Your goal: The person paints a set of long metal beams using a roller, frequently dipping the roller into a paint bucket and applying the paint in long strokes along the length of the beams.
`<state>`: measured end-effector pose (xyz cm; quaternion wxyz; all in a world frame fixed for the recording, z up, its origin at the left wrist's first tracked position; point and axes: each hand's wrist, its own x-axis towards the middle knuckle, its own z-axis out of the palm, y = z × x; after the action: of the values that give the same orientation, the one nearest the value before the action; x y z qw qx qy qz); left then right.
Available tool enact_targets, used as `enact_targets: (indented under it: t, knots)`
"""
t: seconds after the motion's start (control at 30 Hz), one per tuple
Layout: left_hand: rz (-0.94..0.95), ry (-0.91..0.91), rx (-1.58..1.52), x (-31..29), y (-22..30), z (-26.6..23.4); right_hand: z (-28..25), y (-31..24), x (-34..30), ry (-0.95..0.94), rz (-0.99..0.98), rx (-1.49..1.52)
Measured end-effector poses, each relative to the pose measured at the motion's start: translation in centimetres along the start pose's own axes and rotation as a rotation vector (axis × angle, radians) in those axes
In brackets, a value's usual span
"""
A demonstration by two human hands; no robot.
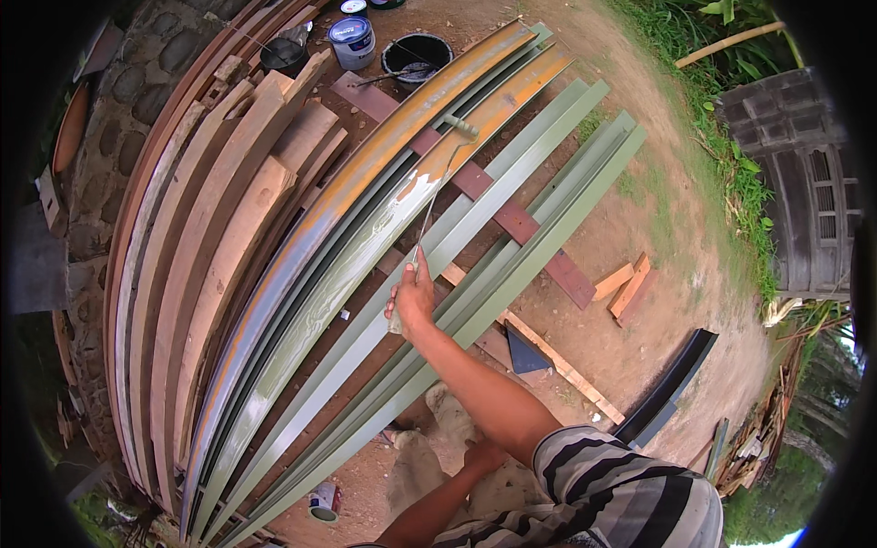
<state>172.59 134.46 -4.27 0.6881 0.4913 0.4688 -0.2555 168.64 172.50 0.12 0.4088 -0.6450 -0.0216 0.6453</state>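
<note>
The right hand [413, 294] hovers over long green-painted metal channels [512, 228] lying side by side, so there is no way down beneath it; open air lies above the hand. Ahead of it the roller [461, 126] sits on an orange, partly painted channel [475, 119], and beyond stand a black bucket [416, 55] and a paint can [352, 41]. To the hand's left, stacked wooden planks [228, 210] and a stone wall [110, 155] close things off. To its right lies bare dirt ground [658, 210], broken only by small wood blocks [626, 285] and a dark channel [671, 384].
</note>
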Motion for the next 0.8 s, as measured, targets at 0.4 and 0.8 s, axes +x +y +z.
enact_targets:
  t: [0.4,0.8]
  knots:
    - [0.314,0.493,-0.253,-8.6,-13.9,5.1,8.8,21.3,-22.4,-0.122,0.249,0.040]
    - [-0.255,1.279,-0.521,-29.6,-48.9,10.3,7.6,24.2,-31.1,-0.153,0.081,-0.044]
